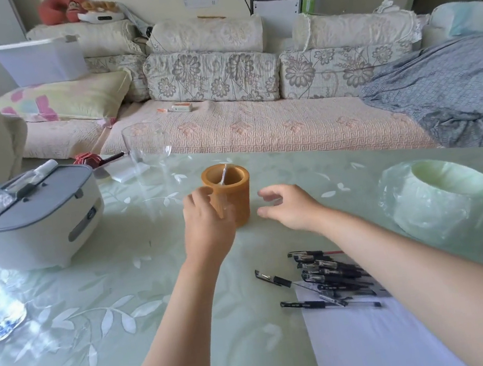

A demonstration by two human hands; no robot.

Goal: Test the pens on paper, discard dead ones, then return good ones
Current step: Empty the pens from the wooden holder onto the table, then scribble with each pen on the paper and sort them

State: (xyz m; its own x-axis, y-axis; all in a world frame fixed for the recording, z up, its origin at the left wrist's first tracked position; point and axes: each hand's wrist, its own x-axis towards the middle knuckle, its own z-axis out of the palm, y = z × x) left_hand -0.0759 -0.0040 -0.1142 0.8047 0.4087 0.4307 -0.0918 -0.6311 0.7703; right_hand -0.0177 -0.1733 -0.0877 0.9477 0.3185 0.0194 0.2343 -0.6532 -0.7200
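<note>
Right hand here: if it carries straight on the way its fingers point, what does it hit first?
Most likely the orange pen holder, its right wall just beyond the right hand; the left hand holds the other side. Depth is hard to judge.

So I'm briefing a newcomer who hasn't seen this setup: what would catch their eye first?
The orange pen holder mid-table, gripped by the left hand, with the open right hand beside it. Then the heap of black pens lying partly on white paper at lower right, and the grey-lidded white box at left.
</note>
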